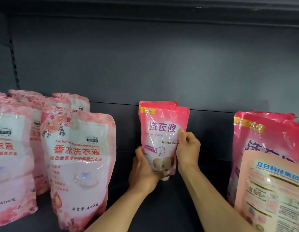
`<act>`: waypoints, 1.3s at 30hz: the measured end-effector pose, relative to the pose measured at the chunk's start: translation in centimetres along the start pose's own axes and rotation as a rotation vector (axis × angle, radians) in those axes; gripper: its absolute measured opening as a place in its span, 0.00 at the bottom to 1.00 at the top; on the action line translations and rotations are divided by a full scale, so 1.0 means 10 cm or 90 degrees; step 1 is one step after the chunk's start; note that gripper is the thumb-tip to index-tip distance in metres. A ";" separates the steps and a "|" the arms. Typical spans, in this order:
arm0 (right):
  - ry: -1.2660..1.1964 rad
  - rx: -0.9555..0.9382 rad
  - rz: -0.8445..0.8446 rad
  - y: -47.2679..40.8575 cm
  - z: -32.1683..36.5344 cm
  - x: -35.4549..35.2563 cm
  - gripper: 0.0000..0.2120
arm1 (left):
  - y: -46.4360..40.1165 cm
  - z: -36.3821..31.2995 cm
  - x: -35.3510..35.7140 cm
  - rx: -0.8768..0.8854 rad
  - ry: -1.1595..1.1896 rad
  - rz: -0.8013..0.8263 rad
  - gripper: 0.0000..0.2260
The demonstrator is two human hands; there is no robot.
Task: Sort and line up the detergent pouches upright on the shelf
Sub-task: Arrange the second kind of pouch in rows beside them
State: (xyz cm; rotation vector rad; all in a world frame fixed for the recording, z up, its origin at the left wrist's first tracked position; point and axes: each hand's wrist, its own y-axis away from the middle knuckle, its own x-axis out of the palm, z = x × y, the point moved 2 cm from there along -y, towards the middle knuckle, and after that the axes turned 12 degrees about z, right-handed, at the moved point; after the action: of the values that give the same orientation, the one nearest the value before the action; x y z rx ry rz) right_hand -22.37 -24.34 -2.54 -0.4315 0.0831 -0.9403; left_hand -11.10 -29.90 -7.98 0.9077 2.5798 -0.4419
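A small bright pink detergent pouch (163,131) stands upright in the middle of the dark shelf (209,136). My left hand (143,171) grips its lower left corner and my right hand (187,149) grips its right edge. A second pouch of the same kind (158,103) stands right behind it, mostly hidden. To the left stand several pale pink rose-print pouches in rows, the nearest one (78,164) upright. On the right stand more bright pink pouches (269,131), with one pouch (272,190) turned back side out in front.
The grey back wall (162,64) of the shelf rises behind the pouches, and an upper shelf (162,9) hangs overhead. Bare shelf floor lies on either side of the held pouch, between it and the left and right groups.
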 end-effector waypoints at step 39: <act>0.237 -0.121 -0.013 0.10 0.13 -0.08 0.12 | 0.05 0.00 -0.07 -0.018 -0.118 -0.020 0.48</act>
State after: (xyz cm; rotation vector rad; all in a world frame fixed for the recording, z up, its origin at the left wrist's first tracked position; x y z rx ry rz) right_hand -21.77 -22.80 -1.80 -0.4283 0.5105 -1.0290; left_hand -10.28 -29.90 -7.76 0.7793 2.4281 -0.4741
